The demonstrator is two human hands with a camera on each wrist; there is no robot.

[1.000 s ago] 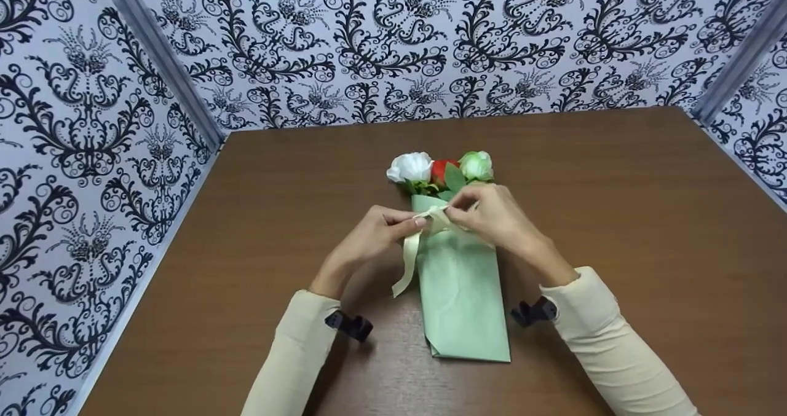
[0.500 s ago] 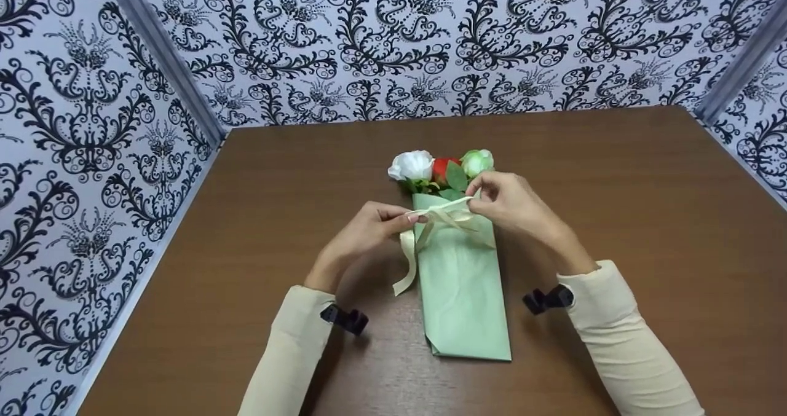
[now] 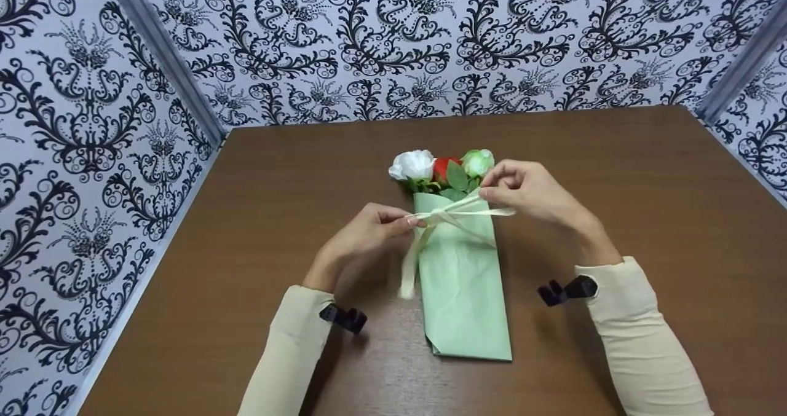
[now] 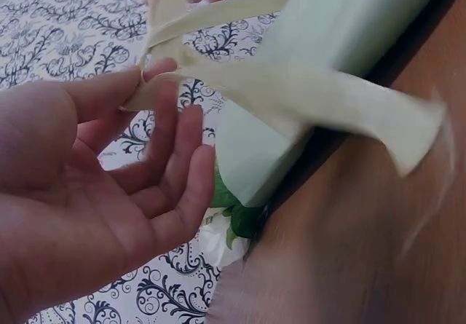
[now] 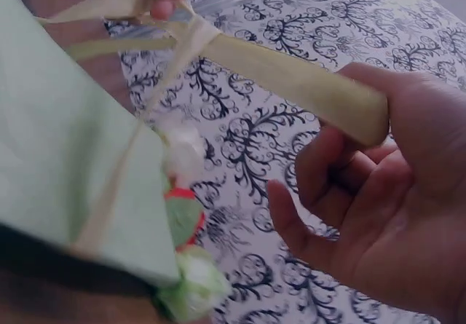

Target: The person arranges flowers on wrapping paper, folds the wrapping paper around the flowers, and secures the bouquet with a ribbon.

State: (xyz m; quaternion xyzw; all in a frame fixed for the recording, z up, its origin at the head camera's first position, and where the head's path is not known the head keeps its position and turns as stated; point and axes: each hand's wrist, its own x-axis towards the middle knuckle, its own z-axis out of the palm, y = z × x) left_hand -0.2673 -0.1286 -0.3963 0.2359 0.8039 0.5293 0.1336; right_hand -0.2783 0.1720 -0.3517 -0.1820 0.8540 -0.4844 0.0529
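A bouquet in pale green wrapping paper lies on the table, blooms pointing away from me. A white flower, a red flower and a greenish-white flower show at its top. Round its upper part runs a cream ribbon with a knot in front. My left hand pinches the ribbon just left of the knot, and a loose tail hangs beyond it. On the other side, my right hand pinches a ribbon loop between thumb and index finger, drawn taut up and right.
The brown wooden table spreads out on both sides of the bouquet. Behind it and on the left stand walls with black-and-white scroll patterns. A dark wrist mount sits on the left cuff, and another mount on the right.
My right hand has moved up and to the right, pulling the ribbon out from the knot. The left hand stays nearly in place, its ribbon tail swinging slightly. The bouquet has not moved.
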